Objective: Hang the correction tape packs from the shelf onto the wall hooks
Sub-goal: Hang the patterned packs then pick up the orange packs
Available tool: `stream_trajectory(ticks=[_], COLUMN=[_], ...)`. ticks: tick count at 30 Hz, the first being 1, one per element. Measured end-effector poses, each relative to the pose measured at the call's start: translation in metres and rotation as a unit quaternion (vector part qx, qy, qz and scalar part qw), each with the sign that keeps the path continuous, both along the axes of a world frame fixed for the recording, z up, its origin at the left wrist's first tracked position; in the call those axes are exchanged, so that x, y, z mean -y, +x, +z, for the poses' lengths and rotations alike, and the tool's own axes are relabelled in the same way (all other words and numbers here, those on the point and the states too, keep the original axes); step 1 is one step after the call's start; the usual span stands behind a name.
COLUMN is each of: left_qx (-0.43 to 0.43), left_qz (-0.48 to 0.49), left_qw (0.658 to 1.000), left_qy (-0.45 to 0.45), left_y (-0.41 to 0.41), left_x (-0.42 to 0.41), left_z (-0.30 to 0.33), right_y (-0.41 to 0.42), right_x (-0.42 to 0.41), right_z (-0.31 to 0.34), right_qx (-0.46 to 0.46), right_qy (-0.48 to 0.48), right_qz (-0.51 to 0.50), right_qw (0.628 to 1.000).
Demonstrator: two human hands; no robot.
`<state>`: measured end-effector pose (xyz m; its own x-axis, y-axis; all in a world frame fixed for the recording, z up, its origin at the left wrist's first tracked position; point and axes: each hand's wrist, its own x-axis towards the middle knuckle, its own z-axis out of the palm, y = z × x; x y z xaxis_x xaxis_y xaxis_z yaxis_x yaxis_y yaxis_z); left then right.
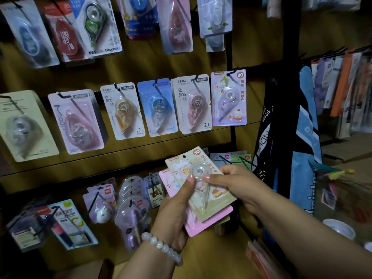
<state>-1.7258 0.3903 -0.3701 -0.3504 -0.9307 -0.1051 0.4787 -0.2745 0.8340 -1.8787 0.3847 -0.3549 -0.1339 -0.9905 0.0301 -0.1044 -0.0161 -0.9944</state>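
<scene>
Both hands hold a small stack of correction tape packs below the wall hooks (156, 82). The left hand (175, 208) grips the pink pack (209, 222) from below, thumb pressed on the clear plastic blister. The right hand (233, 184) pinches the cream pack (217, 198), a flat glossy card, lying on top.

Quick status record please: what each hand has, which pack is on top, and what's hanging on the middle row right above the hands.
left hand: grips the stack from below, thumb on the top pack's blister
right hand: holds the top pack's right edge
top pack: cream card, cat art, marked 30, not yet hung
pack beneath: pink card, partly covered
stack count: at least two; cannot tell beyond that
row above: purple pack marked 30 hangs at the right end
</scene>
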Motion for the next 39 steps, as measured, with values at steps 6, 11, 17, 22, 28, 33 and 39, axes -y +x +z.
stream_trajectory(ticks=[6,11,17,22,28,33,39], left_qx=[-0.014,-0.006,0.011,0.017,0.021,0.028,0.030], left_qz=[-0.001,0.003,0.008,0.000,-0.025,-0.026,-0.032], left_qw=[1.000,1.000,1.000,1.000,0.999,0.999,0.999], left_qy=[0.013,0.018,0.017,0.013,0.020,0.027,0.022], left_y=[0.001,-0.005,-0.016,-0.024,-0.026,-0.025,-0.023], left_x=[0.003,0.007,0.017,0.024,0.027,0.029,0.028], left_z=[-0.003,0.000,0.005,0.007,0.005,0.000,-0.001], right_y=[-0.018,-0.044,-0.078,-0.091,-0.093,-0.093,-0.086], right_x=[-0.001,0.005,0.026,0.049,0.065,0.077,0.097], right_z=[0.003,0.032,0.086,0.113,0.108,0.099,0.106], right_qx=[0.085,0.129,0.114,0.107,0.113,0.121,0.070], right_qy=[-0.038,-0.150,-0.256,-0.274,-0.252,-0.238,-0.193], right_qz=[-0.019,-0.094,-0.159,-0.163,-0.165,-0.173,-0.205], right_qw=[0.995,0.976,0.947,0.942,0.947,0.948,0.957])
